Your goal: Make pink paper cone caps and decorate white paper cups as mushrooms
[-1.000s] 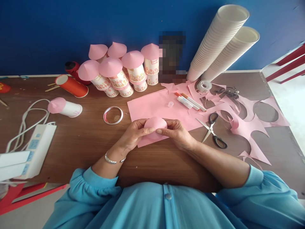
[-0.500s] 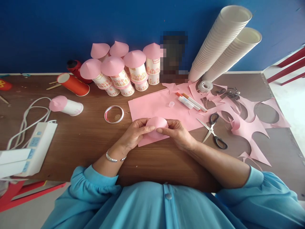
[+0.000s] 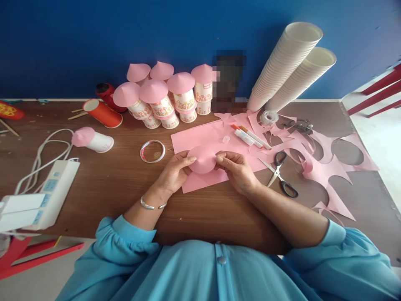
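A shallow pink paper cone [image 3: 203, 161] is held between my two hands, its low peak facing me. My left hand [image 3: 176, 172] pinches its left rim, thumb on top and fingers underneath. On the opposite side my right hand [image 3: 237, 170] grips the right edge between thumb and fingertips. Beneath the cone lies a sheet of pink paper [image 3: 184, 140]. Open black-handled scissors [image 3: 277, 172] rest to the right of my right hand. A roll of tape [image 3: 152, 151] lies flat to the left of the sheet.
Decorated paper cups with pink cone tops [image 3: 153, 98] stand at the back. Tall white cup stacks [image 3: 285, 67] lean against the wall. Markers [image 3: 252, 138], a clear tape roll [image 3: 269, 117] and cut pink scraps [image 3: 335, 171] lie right; a power strip [image 3: 58, 192] sits left.
The cone has turned so its peak and wider face show towards me. My right hand has shifted slightly right, to the cone's edge. The camera view has tilted a little.
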### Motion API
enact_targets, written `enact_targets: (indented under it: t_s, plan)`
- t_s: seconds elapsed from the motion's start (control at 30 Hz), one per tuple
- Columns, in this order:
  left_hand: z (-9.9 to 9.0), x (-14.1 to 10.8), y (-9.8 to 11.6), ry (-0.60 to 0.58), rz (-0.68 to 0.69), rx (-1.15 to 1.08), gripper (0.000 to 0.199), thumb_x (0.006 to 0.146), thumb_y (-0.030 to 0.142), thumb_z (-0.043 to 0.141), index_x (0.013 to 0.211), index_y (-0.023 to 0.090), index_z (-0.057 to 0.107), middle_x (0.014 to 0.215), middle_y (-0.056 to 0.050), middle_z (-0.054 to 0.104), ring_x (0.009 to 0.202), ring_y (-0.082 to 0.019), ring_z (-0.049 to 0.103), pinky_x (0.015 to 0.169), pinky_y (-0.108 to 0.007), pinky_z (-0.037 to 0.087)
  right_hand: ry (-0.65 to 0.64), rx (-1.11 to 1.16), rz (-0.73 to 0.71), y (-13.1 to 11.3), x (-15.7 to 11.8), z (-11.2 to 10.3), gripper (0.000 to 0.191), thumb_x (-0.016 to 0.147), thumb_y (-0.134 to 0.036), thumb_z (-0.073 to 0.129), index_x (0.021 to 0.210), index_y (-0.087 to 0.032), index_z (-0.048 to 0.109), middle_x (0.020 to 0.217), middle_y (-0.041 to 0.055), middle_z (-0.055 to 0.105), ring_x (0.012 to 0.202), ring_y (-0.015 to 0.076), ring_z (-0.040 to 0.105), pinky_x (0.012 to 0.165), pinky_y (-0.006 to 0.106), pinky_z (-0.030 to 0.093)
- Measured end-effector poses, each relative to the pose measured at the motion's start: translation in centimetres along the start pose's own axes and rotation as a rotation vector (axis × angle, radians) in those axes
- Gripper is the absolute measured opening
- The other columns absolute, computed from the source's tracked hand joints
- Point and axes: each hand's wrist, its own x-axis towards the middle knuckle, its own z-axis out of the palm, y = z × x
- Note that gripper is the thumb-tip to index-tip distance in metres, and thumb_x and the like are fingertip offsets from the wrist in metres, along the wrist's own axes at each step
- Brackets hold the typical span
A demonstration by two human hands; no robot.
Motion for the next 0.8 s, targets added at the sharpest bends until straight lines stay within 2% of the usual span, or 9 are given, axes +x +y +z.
enact_targets:
  t_s: [0.2,0.37,0.8]
  plan:
    - [0.03,0.12,-0.17,0.009,0.003,0.018,0.028,0.071,0.032,0.087,0.092,0.013,0.08,0.091,-0.009,0.08,0.089,-0.024,0.072,0.084,-0.032,0.053,0.033,-0.072,-0.001,-0.05,0.05,0.0,0.031,0.079,-0.047,0.084,0.069,-0.021,0.071,0.069,-0.0008,0.063,0.07,0.015,0.052,0.072,0.031,0.039]
    - [0.11,0.09,-0.14,0.013,0.008,0.008,0.031,0.069,0.032,0.088,0.092,0.013,0.08,0.089,-0.009,0.08,0.092,-0.026,0.073,0.085,-0.034,0.053,0.03,-0.106,-0.012,0.18,-0.04,-0.1,0.039,0.087,-0.053,0.076,0.066,-0.021,0.069,0.068,0.0006,0.061,0.071,0.0165,0.052,0.072,0.031,0.04]
    - [0.14,0.08,-0.1,-0.009,0.007,0.01,0.031,0.068,0.031,0.089,0.09,0.012,0.08,0.089,-0.01,0.08,0.094,-0.027,0.073,0.086,-0.035,0.052,0.025,-0.063,-0.012,0.67,-0.05,0.08,0.045,0.087,-0.058,0.075,0.065,-0.021,0.063,0.067,0.0,0.057,0.069,0.0166,0.051,0.071,0.032,0.043]
